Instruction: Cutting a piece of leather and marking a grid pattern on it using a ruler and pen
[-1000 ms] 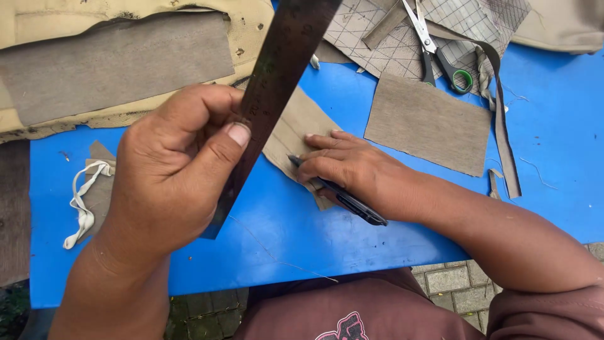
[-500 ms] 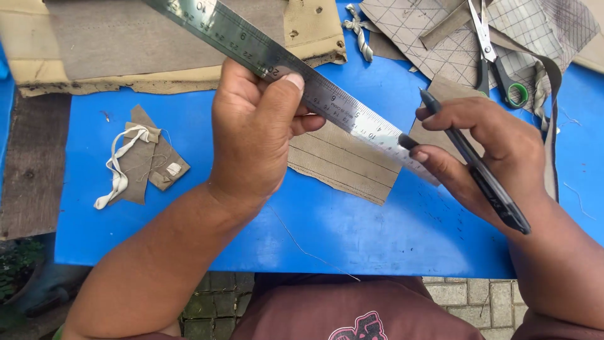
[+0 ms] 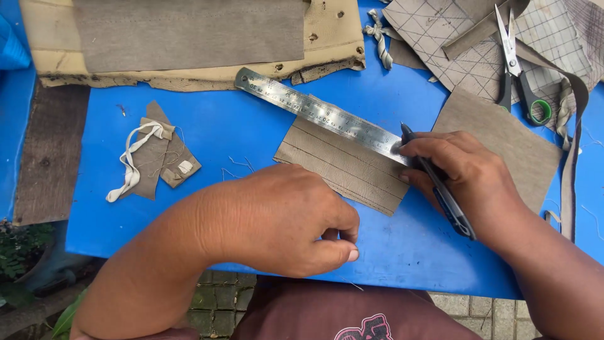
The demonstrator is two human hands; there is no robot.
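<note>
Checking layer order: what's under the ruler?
The ruler lies across the lined fabric piece on the blue table. Its right end is hidden by the right hand.
</note>
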